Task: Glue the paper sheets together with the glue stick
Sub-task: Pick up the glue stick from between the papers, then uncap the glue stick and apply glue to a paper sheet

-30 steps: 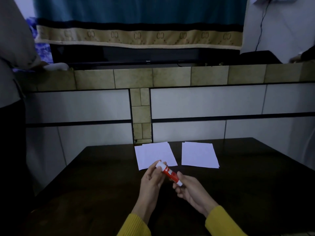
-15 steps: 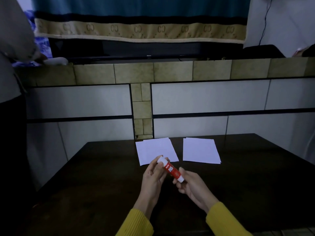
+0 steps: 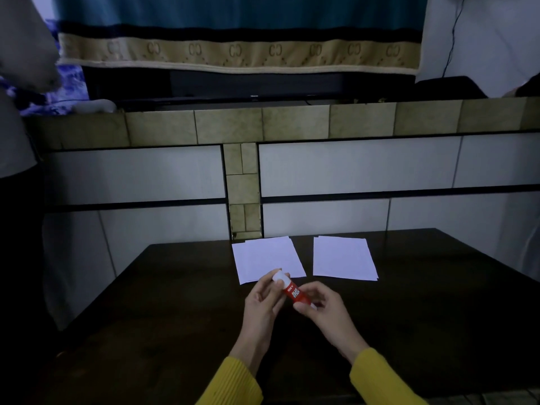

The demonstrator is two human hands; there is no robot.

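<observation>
A home room: tiled ledge (image 3: 263, 124) (television (image 3: 254, 86) above), curtain (image 3: 233, 30), dark table (image 3: 146, 331).

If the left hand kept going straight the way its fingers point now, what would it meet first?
Probably the left paper stack. The left hand pinches the glue stick at its white cap, fingers pointing up and away over the table. Depth is unclear, so it might pass above the sheets.

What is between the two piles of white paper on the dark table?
Nothing: in the head view only bare dark wooden table shows between the left white paper pile and the right white paper pile.
</observation>
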